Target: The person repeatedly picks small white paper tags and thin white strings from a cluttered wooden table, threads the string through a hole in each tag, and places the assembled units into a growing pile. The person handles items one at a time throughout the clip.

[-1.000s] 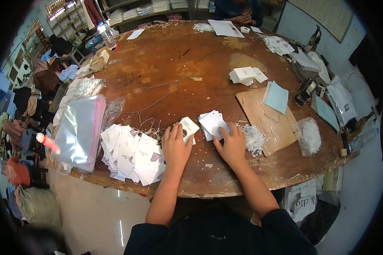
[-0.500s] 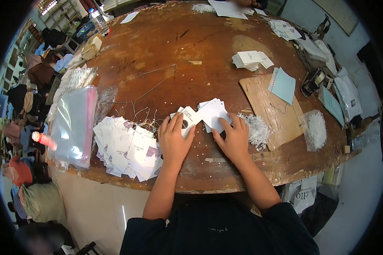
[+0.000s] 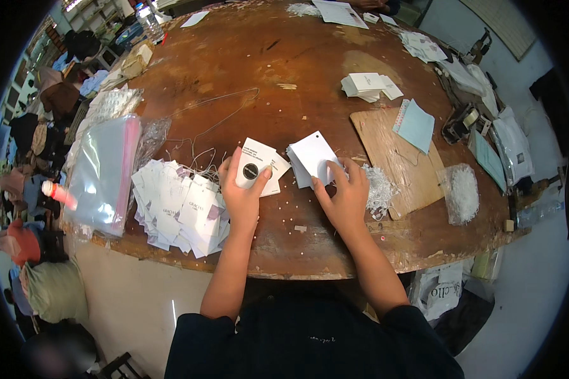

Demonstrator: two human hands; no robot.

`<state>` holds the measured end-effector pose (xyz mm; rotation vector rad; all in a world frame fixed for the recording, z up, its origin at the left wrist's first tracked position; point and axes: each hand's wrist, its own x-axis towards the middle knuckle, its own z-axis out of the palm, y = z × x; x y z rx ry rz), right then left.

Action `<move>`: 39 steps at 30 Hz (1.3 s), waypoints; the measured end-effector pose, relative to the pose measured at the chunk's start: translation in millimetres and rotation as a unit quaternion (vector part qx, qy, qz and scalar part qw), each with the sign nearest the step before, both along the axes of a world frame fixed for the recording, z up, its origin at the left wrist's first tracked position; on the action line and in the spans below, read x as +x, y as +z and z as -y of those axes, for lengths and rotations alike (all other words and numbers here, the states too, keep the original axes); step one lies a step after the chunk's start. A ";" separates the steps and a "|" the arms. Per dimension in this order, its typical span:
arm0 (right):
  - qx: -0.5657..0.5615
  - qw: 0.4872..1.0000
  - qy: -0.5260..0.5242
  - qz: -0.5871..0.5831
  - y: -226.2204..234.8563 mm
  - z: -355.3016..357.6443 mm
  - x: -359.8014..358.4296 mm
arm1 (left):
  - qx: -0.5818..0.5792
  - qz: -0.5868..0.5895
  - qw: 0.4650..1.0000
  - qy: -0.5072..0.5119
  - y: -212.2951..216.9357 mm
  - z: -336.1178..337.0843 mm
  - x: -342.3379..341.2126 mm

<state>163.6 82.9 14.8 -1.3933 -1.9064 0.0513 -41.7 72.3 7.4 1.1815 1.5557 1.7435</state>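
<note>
Nearest me, L hand (image 3: 241,192) is pinched on a white tag w/ a black round mark (image 3: 254,165), thumb on its face, fingers behind, and R hand (image 3: 344,196) lies flat w/ fingertips pressing a small fanned stack of white tags (image 3: 311,158) onto the wooden table (image 3: 278,69); I see the hands apart, side by side. Just left of L hand sits a heap of strung tags (image 3: 180,205), just right of R hand a clump of white strings (image 3: 379,186). Farther out: brown board (image 3: 389,148) w/ a pale blue card (image 3: 417,125), then another tag stack (image 3: 368,85).
</note>
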 end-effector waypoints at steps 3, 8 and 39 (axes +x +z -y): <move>0.021 0.998 0.048 -0.037 3.8 3.1 -3.3 | 0.010 0.263 0.962 -0.069 5.1 0.8 8.7; 0.033 0.987 0.135 -0.076 4.2 14.8 -16.7 | 0.038 0.338 0.933 -0.114 4.6 -4.3 27.3; -0.227 0.841 0.122 -0.476 -3.0 2.9 -9.8 | -0.055 0.221 0.922 -0.315 0.6 18.7 44.9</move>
